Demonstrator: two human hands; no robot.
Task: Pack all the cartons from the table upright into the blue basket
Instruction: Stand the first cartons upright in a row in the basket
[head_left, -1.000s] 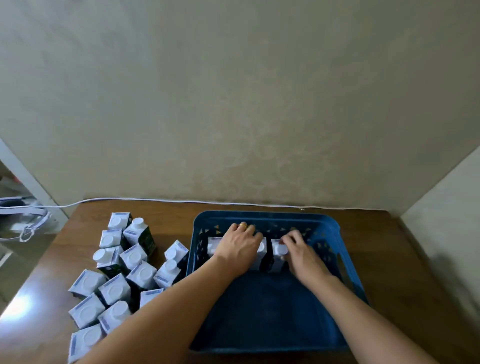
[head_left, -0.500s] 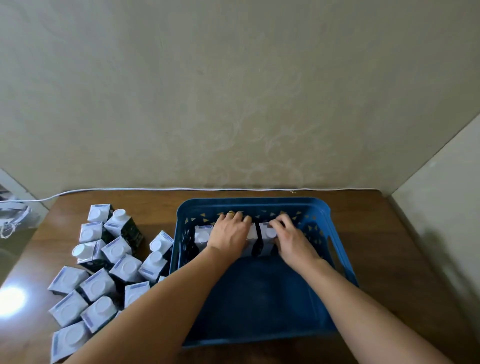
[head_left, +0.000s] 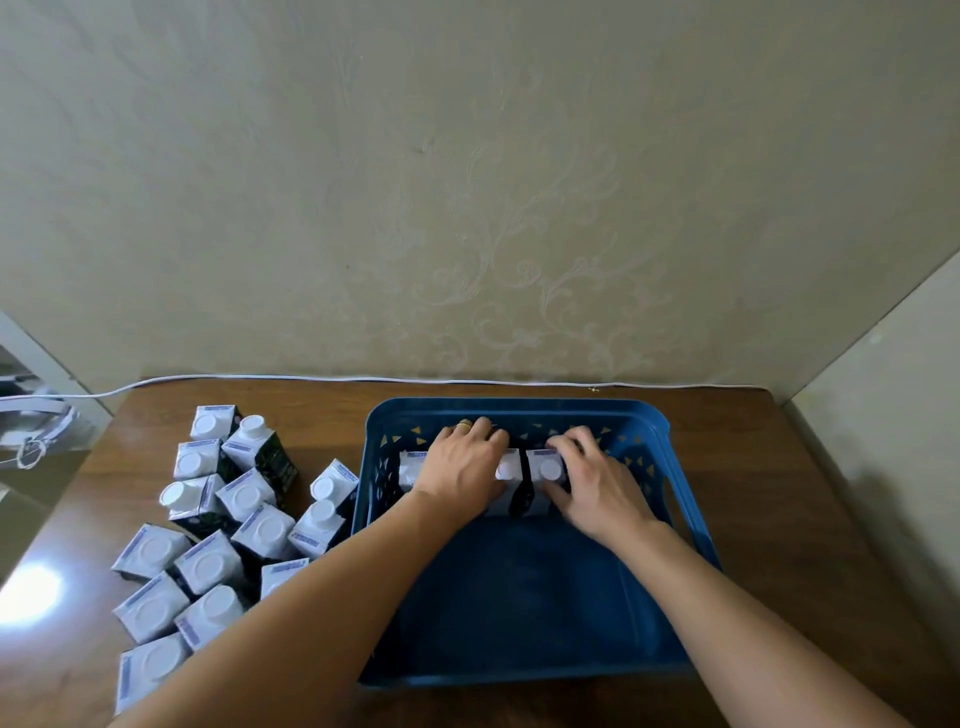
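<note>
A blue basket (head_left: 685, 499) stands on the brown table (head_left: 810, 519). Inside it, against the far wall, white-topped cartons stand upright in a row. My left hand (head_left: 462, 465) lies over the top of the left cartons (head_left: 410, 467), fingers curled over their far side. My right hand (head_left: 592, 483) grips the right carton (head_left: 545, 475), fingers behind it and thumb in front. Several more cartons (head_left: 208, 551) with white caps and dark sides stand clustered on the table left of the basket.
A white cable (head_left: 260, 378) runs along the table's back edge at the wall. The wall closes the back, and a second wall stands at the right. The table's left edge drops off beside the carton cluster. The basket's near half holds nothing.
Both hands stay on the cartons at the basket's far wall. The camera has shifted, so the scene sits a little lower and further right in view.
</note>
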